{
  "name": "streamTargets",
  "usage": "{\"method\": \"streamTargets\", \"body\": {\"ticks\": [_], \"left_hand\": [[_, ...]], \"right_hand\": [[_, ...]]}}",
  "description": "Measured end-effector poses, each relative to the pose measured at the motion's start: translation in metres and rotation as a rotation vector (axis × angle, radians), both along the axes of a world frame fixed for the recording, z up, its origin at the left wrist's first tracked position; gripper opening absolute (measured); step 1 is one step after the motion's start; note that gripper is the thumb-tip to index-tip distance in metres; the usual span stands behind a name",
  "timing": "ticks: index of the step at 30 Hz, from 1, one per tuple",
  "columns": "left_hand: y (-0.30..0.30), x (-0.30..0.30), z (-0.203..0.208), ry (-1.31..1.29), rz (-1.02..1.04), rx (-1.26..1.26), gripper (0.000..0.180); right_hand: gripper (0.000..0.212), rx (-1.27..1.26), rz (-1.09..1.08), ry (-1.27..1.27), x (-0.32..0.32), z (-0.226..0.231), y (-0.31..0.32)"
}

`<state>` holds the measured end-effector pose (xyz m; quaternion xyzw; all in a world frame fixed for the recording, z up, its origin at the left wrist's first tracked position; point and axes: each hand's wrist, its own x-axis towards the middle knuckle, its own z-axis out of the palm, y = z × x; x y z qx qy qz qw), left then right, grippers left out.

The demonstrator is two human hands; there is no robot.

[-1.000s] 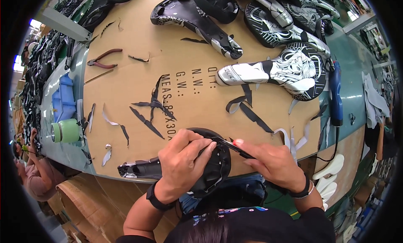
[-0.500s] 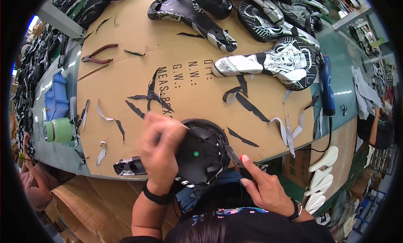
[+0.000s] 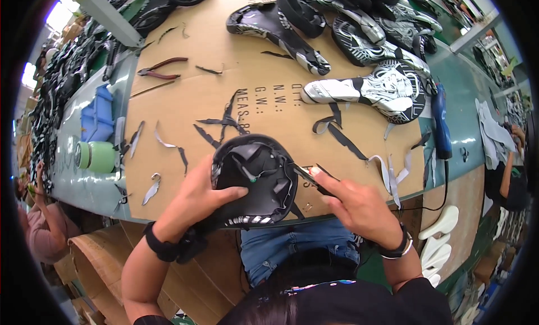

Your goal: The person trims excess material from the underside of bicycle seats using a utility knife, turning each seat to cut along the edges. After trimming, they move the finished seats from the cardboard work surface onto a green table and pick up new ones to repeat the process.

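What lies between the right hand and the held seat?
In the head view, the knife in the right hand spans the gap, its tip by the held seat; contact is unclear.

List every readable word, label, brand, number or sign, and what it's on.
Locations only; I don't copy wording, brands or numbers.
Cardboard sheet: large black print in sideways rows, legible; one row is partly covered by the black saddle in the left hand.
White-and-black saddle: small dark mark on the nose, too small to read surely.
Black shirt: colourful print, unreadable.
Held saddle: none readable.
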<state>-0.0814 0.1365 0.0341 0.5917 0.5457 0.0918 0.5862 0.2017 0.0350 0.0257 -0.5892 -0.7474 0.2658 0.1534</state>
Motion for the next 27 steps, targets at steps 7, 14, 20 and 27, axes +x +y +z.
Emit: {"method": "streamTargets", "body": {"ticks": [7,14,20,27], "left_hand": [[-0.063,0.025,-0.012,-0.277,0.489,0.042,0.037],[-0.127,0.066,-0.020,-0.148,0.785,0.483,0.034],[-0.173,0.085,-0.040,-0.004,0.840,0.735,0.036],[-0.176,0.078,-0.044,0.169,0.688,0.877,0.048]], "right_hand": [[0.061,-0.102,-0.055,0.353,-0.015,-0.018,-0.039],[0.063,-0.467,-0.241,0.519,-0.023,-0.008,-0.075],[0.053,-0.441,-0.328,0.589,-0.032,-0.008,-0.115],[0.053,-0.042,-0.486,0.746,-0.043,-0.003,-0.038]]}}
